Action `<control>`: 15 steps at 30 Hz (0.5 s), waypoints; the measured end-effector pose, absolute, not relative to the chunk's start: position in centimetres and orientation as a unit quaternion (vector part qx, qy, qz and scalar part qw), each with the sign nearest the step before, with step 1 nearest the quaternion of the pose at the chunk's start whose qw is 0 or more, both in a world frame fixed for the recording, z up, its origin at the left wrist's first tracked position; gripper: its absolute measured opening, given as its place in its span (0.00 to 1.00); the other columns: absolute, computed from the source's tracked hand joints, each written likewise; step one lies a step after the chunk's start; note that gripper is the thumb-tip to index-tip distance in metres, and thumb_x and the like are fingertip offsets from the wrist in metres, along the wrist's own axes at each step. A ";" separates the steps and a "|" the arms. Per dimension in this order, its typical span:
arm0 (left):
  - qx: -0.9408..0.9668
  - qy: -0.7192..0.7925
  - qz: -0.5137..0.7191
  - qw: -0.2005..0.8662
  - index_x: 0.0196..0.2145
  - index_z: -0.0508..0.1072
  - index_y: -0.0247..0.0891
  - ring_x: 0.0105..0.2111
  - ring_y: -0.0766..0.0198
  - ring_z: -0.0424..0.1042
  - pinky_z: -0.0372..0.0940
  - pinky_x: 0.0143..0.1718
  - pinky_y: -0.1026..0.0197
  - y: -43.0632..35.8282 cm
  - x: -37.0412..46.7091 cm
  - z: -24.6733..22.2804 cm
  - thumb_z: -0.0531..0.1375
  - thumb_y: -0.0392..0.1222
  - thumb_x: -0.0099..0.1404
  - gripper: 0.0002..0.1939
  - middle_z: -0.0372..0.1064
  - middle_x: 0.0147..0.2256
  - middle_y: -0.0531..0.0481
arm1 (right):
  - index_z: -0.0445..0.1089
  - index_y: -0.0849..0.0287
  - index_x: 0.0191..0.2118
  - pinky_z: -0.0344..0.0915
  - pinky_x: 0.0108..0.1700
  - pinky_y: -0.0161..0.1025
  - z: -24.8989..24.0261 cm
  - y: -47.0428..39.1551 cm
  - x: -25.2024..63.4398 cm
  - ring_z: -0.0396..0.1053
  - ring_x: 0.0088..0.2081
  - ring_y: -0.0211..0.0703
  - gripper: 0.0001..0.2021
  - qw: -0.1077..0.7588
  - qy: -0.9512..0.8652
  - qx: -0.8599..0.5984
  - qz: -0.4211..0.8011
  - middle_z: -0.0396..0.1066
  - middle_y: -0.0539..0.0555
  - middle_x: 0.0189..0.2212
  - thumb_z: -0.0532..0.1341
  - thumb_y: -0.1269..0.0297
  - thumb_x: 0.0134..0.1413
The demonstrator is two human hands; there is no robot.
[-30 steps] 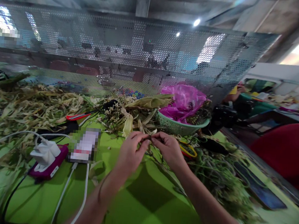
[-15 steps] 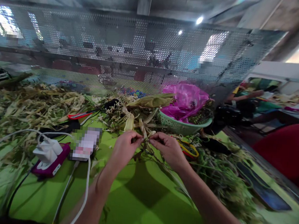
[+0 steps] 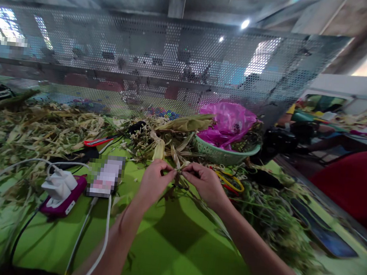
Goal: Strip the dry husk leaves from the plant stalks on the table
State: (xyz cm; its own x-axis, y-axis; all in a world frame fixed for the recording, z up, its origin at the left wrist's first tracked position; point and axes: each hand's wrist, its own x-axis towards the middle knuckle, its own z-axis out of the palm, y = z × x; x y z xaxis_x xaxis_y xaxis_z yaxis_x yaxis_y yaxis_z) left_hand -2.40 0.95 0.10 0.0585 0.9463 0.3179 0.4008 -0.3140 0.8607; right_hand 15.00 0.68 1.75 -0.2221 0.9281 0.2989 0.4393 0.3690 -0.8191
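Note:
My left hand and my right hand meet over the middle of the green table. Both are closed in a pinch, fingertips almost touching, on a small bunch of dried corn husk. Pale husk strips stick up above the fingertips and thin strands hang below them. How the strips cross between the fingers is too small to make out. Just beyond my left hand stands a yellowish husk piece. Scissors-like yellow and red loops lie beside my right hand.
Husk heaps cover the left; greenish strands lie right, near a dark phone-like slab. A phone with cable, purple power strip, red cutter and green basket with pink bag surround my hands. Behind stands perforated metal.
Both hands stay in nearly the same place, still pinching the husk, with only slight finger shifts. In the right background, a person's arm has gone from view.

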 end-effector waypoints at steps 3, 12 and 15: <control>0.645 0.521 0.450 0.332 0.28 0.73 0.37 0.31 0.63 0.67 0.60 0.36 0.60 1.0 -2.5 0.1 0.61 0.42 0.58 0.06 0.70 0.29 0.49 | 0.72 0.60 0.31 0.60 0.35 0.36 1.6 0.8 15.0 0.66 0.31 0.40 0.08 0.403 -0.727 -0.475 0.291 0.71 0.50 0.27 0.59 0.61 0.53; 0.619 0.502 0.491 0.351 0.27 0.72 0.36 0.30 0.65 0.65 0.59 0.34 0.63 0.9 -2.6 0.7 0.59 0.40 0.56 0.05 0.68 0.28 0.51 | 0.72 0.59 0.31 0.61 0.34 0.35 1.3 1.0 15.2 0.66 0.30 0.40 0.07 0.395 -0.733 -0.481 0.274 0.71 0.50 0.26 0.59 0.63 0.53; 0.536 0.453 0.510 0.497 0.29 0.73 0.36 0.28 0.68 0.63 0.58 0.31 0.65 0.8 -2.7 0.6 0.60 0.44 0.57 0.09 0.67 0.26 0.53 | 0.72 0.59 0.31 0.61 0.34 0.35 1.4 1.0 15.2 0.66 0.30 0.40 0.06 0.390 -0.737 -0.479 0.275 0.71 0.50 0.26 0.59 0.63 0.52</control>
State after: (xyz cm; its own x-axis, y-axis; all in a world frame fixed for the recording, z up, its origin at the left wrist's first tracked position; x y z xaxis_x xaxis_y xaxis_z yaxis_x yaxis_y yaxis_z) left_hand -2.67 0.80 0.65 0.0688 0.9930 0.0965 -0.0202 -0.0953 0.9952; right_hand 15.24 0.99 1.36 -0.2370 0.9204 0.3109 0.4922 0.3896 -0.7784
